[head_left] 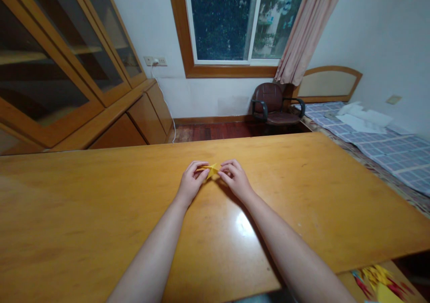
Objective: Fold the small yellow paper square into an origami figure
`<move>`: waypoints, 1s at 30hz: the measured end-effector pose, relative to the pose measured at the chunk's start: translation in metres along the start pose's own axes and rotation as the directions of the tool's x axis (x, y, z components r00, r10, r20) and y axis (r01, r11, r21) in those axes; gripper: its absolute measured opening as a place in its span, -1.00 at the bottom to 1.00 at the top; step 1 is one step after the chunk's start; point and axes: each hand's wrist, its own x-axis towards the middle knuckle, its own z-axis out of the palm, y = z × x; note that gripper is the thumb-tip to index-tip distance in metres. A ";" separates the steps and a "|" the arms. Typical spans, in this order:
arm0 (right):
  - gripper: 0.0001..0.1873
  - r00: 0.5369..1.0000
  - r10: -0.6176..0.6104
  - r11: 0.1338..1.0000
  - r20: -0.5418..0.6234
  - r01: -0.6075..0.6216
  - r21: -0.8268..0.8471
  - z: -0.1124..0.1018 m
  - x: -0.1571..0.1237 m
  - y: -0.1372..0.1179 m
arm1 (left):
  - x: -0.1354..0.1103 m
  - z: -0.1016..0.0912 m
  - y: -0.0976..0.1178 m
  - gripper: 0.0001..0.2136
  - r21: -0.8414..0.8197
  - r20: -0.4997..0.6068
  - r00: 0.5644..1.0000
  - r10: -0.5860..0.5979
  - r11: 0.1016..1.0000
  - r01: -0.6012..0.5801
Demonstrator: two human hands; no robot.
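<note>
A small yellow folded paper star (212,170) is held between my two hands, just over the wooden table (101,213). My left hand (193,180) pinches its left side between thumb and fingers. On the opposite side, the thumb and fingertips of my right hand (235,178) close on the star's right point. Several points of the star show in the gap between the hands; the parts under the fingers are hidden.
At the lower right, a lower surface bears yellow and red paper pieces (376,276). Past the table's far edge stand a brown armchair (273,103) and a bed (379,137) with white sheets on it. A glass-door cabinet (67,61) lines the left.
</note>
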 end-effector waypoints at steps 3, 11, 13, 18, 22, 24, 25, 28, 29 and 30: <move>-0.94 0.999 -0.035 0.999 -0.025 0.034 -0.014 0.000 0.000 0.004 | 0.002 0.000 -0.002 -0.69 -0.055 -0.051 0.998 -0.030 0.998 0.027; -0.94 0.989 -0.141 0.986 0.049 0.145 -0.088 -0.003 -0.001 0.002 | 0.003 0.001 -0.003 -0.50 -0.187 0.003 0.987 -0.161 0.970 0.159; -0.94 0.985 -0.157 0.982 0.069 0.163 -0.094 -0.003 -0.001 0.000 | 0.003 0.000 -0.002 -0.48 -0.188 0.000 0.991 -0.135 0.973 0.133; -0.93 0.980 -0.176 0.980 0.098 0.183 -0.076 -0.003 -0.002 -0.005 | 0.002 -0.003 -0.002 -0.45 -0.173 0.039 0.994 -0.103 0.979 0.108; -0.94 0.987 -0.141 0.990 0.073 0.142 -0.013 -0.003 -0.002 -0.006 | 0.002 -0.005 -0.004 -0.43 -0.160 0.039 0.996 -0.080 0.984 0.085; -0.94 0.994 -0.096 0.995 0.052 0.094 0.034 -0.002 -0.002 -0.006 | 0.001 -0.005 -0.003 -0.42 -0.162 0.044 0.996 -0.071 0.984 0.078; -0.92 0.997 -0.063 0.997 0.044 0.061 0.048 -0.002 -0.002 -0.005 | 0.001 -0.005 -0.003 -0.42 -0.171 0.047 0.997 -0.067 0.982 0.074; -0.84 0.996 0.057 0.995 0.073 -0.063 0.079 0.000 -0.002 -0.001 | 0.000 -0.004 -0.002 -0.42 -0.217 0.074 0.996 -0.057 0.973 0.072; -0.80 0.991 0.090 0.989 0.103 -0.100 0.104 0.001 -0.003 0.000 | 0.000 -0.003 -0.002 -0.42 -0.235 0.088 0.995 -0.056 0.969 0.075; -0.76 0.984 0.114 0.981 0.136 -0.133 0.140 0.002 -0.003 0.001 | -0.001 -0.003 -0.002 -0.41 -0.251 0.101 0.993 -0.056 0.965 0.079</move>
